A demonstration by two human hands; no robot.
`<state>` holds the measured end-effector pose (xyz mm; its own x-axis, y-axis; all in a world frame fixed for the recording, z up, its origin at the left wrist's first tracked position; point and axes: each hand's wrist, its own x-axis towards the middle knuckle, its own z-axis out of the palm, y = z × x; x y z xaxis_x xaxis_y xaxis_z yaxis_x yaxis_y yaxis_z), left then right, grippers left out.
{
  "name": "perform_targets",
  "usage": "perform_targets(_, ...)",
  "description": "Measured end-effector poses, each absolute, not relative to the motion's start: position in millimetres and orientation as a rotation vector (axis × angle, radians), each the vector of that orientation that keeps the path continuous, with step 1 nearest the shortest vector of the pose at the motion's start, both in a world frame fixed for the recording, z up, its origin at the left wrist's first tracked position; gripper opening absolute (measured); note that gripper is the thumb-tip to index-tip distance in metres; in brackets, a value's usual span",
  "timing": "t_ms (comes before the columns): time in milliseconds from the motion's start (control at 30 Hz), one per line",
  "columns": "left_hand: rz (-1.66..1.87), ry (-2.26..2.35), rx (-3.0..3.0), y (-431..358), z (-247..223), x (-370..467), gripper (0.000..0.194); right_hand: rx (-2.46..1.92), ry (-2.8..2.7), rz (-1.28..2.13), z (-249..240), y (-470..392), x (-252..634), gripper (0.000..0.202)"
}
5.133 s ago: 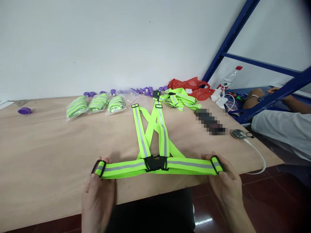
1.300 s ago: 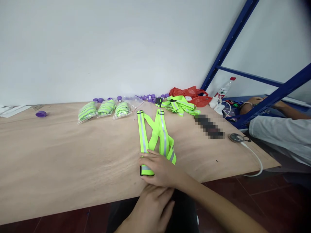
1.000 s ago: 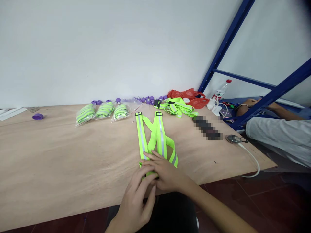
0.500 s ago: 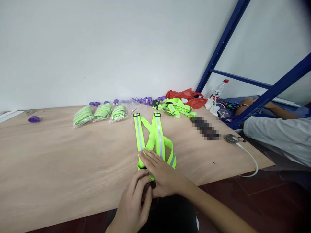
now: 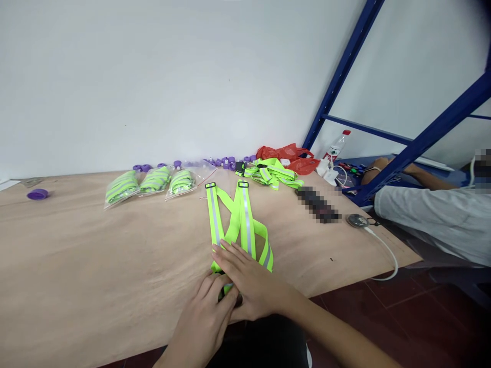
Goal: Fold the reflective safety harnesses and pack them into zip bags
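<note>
The table is showing a matt, pale plywood face with a faint grain. The reflective harness is looking like woven neon-yellow cloth webbing, with a duller grey stripe running along each strap and small black plastic sliders at the far ends. The three packed harnesses are lying in clear, glossy plastic bags. The red bag is shining like thin crinkled plastic. The frame is appearing as smooth blue-painted metal. The floor is gleaming, dark red and tiled.
</note>
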<state>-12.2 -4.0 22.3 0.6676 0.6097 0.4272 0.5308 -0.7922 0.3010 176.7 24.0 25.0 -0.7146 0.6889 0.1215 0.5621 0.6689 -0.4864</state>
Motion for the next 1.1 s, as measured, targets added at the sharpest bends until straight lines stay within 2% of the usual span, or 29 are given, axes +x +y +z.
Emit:
perform_targets(167,0.753,0.931,2.814,9,30,-5,0.017,-1.017,-2.548,0.592,23,25,179,0.124)
perform_targets(333,0.818,0.733,2.870,17,28,-10,0.022,-1.043,-2.530,0.646,25,25,180,0.130)
perform_targets(533,0.542,0.756,2.988,17,9,-34,0.053,-1.073,-2.479,0.720,34,23,178,0.107)
perform_targets(667,0.571,0.766,2.987,14,5,-36,0.048,-1.208,-2.409,0.662,33,28,180,0.088)
perform_targets(767,0.593,0.782,2.933,13,6,-32,0.051,-1.461,-2.287,0.528,27,34,187,0.077)
perform_targets(900,0.633,0.804,2.871,12,7,-29,0.051,-1.736,-2.142,0.463,14,39,198,0.078)
perform_targets(1100,0.583,0.816,2.864,11,12,-27,0.050,-1.795,-1.977,0.441,4,34,208,0.084)
